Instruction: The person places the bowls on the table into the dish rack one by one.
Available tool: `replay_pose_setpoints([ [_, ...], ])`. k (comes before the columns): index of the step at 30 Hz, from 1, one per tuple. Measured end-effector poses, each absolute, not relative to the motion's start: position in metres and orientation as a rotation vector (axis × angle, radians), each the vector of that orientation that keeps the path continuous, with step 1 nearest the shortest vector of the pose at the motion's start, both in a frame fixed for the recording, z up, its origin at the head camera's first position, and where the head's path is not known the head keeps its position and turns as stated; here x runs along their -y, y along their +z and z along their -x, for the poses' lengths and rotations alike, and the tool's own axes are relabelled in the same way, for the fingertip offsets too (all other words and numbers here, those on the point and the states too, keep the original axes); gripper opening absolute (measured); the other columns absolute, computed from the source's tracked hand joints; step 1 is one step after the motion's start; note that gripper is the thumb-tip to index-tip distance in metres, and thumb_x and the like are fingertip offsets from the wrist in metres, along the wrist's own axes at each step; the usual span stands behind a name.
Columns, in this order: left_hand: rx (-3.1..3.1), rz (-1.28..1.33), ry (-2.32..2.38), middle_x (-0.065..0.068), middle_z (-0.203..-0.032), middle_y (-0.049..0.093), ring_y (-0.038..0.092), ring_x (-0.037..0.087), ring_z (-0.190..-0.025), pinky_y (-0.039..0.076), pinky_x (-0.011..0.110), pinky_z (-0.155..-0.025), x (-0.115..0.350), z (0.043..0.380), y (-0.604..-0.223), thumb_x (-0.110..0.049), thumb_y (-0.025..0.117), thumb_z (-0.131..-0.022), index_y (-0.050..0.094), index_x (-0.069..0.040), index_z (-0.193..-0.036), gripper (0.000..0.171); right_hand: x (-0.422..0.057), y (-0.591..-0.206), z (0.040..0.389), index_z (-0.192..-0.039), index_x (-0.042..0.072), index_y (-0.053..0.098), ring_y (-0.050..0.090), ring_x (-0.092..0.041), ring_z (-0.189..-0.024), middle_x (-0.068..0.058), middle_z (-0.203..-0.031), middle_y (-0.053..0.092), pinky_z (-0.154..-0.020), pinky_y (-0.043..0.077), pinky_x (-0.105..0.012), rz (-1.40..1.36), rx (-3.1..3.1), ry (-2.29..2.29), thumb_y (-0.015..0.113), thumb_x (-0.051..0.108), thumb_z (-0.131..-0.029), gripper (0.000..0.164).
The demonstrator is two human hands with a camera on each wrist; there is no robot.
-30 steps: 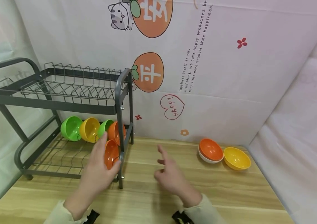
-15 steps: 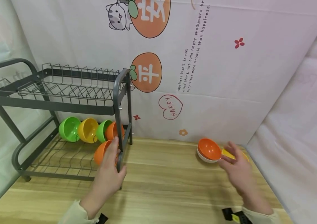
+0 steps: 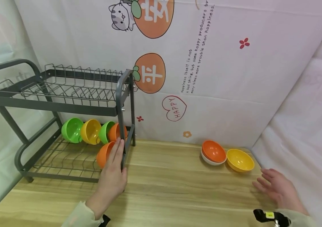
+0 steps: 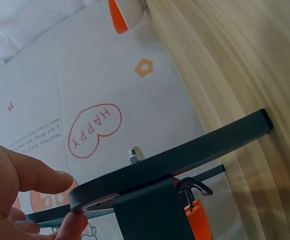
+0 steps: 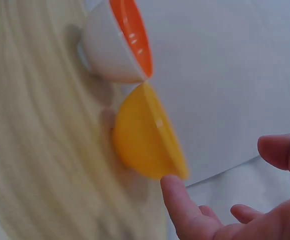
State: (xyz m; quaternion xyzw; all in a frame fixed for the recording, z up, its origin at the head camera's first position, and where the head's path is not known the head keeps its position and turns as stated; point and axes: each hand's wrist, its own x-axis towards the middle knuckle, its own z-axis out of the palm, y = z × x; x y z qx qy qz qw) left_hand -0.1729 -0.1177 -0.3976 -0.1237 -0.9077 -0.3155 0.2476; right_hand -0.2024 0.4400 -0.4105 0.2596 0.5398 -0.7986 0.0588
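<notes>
My left hand (image 3: 112,180) is at the front right corner of the dark dish rack (image 3: 56,108), fingers extended along the post. In the left wrist view, thumb and fingertips lie on either side of the rounded end of its side bar (image 4: 130,177). An orange bowl (image 3: 104,155) stands on the lower tier, partly hidden by that hand. My right hand (image 3: 280,189) holds nothing, its fingers spread at the table's right side. Beside it sits a yellow bowl (image 3: 240,160); one fingertip overlaps its rim in the right wrist view.
An orange bowl (image 3: 214,151) nested in a white bowl (image 3: 210,161) stands left of the yellow one. A green (image 3: 72,130), a yellow (image 3: 91,131), another green (image 3: 105,132) and an orange bowl (image 3: 116,132) line the lower tier's back. Patterned cloth (image 3: 220,104) hangs behind the wooden table (image 3: 172,189).
My right hand has swept right, passing over the yellow bowl to its right side. My left hand has drawn away from the front orange bowl and come up against the rack's post.
</notes>
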Motion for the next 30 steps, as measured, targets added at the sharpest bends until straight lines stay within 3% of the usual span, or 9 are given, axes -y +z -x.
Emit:
replay_pose_setpoints([
  [3,2.488,0.311,-0.874,0.009,-0.164,0.016,0.056,0.036,-0.108,0.049,0.024,-0.053,0.119,0.173,-0.398,0.016,0.07,-0.077,0.013,-0.016,-0.162,0.106,-0.446,-0.429,0.207,-0.154,0.022,-0.02,0.013,-0.035,-0.145,-0.008,-0.161,-0.019,-0.109,0.035,-0.05,-0.724,-1.467,-2.439,0.042,0.018,-0.108,0.078],
  [5,2.499,0.289,-0.895,0.012,-0.163,0.019,0.057,0.036,-0.107,0.053,0.028,-0.057,0.119,0.173,-0.399,0.016,0.07,-0.078,0.013,-0.015,-0.162,0.106,-0.447,-0.438,0.211,-0.154,0.023,-0.019,0.0,-0.03,-0.148,-0.005,-0.16,-0.022,-0.111,0.03,-0.053,-0.713,-1.317,-2.49,0.035,0.015,-0.108,0.072],
  [7,2.512,0.271,-0.919,0.017,-0.161,0.023,0.055,0.038,-0.114,0.057,0.036,-0.066,0.12,0.174,-0.399,0.015,0.069,-0.079,0.013,-0.014,-0.161,0.104,-0.446,-0.443,0.217,-0.152,0.027,-0.023,-0.008,-0.023,-0.147,-0.003,-0.16,-0.021,-0.111,0.029,-0.055,-0.746,-1.232,-2.53,0.038,0.014,-0.108,0.076],
  [8,2.516,0.266,-0.931,0.018,-0.16,0.025,0.053,0.039,-0.118,0.058,0.041,-0.071,0.12,0.174,-0.399,0.015,0.069,-0.079,0.014,-0.014,-0.161,0.103,-0.445,-0.445,0.221,-0.151,0.03,-0.023,-0.009,-0.019,-0.147,0.0,-0.161,-0.02,-0.111,0.029,-0.055,-0.802,-1.153,-2.574,0.047,0.014,-0.105,0.086],
  [12,2.528,0.247,-0.989,0.02,-0.157,0.028,0.047,0.04,-0.128,0.055,0.051,-0.082,0.119,0.174,-0.398,0.015,0.067,-0.08,0.015,-0.014,-0.161,0.101,-0.445,-0.445,0.237,-0.148,0.043,-0.027,-0.002,-0.01,-0.147,0.01,-0.162,-0.01,-0.111,0.029,-0.056,-0.903,-1.063,-2.606,0.059,0.014,-0.101,0.102],
  [18,2.536,0.234,-1.051,0.019,-0.158,0.027,0.046,0.039,-0.129,0.051,0.055,-0.091,0.119,0.175,-0.397,0.015,0.065,-0.081,0.013,-0.017,-0.162,0.101,-0.449,-0.445,0.253,-0.149,0.048,-0.021,0.004,-0.006,-0.146,0.016,-0.161,-0.004,-0.113,0.023,-0.054,-0.88,-1.017,-2.593,0.05,0.011,-0.104,0.092],
  [24,2.534,0.235,-1.069,0.017,-0.159,0.026,0.051,0.037,-0.122,0.054,0.052,-0.086,0.119,0.176,-0.399,0.016,0.066,-0.081,0.012,-0.02,-0.162,0.103,-0.449,-0.442,0.26,-0.149,0.049,-0.019,0.005,-0.007,-0.146,0.017,-0.161,-0.005,-0.114,0.023,-0.05,-0.908,-0.942,-2.623,0.045,0.007,-0.105,0.088],
  [30,2.53,0.231,-1.067,0.017,-0.159,0.026,0.048,0.038,-0.126,0.053,0.053,-0.088,0.119,0.176,-0.4,0.016,0.065,-0.081,0.012,-0.019,-0.162,0.102,-0.449,-0.443,0.263,-0.15,0.05,-0.016,0.005,-0.007,-0.145,0.018,-0.161,-0.007,-0.113,0.026,-0.047,-0.913,-0.868,-2.639,0.039,0.004,-0.105,0.086],
])
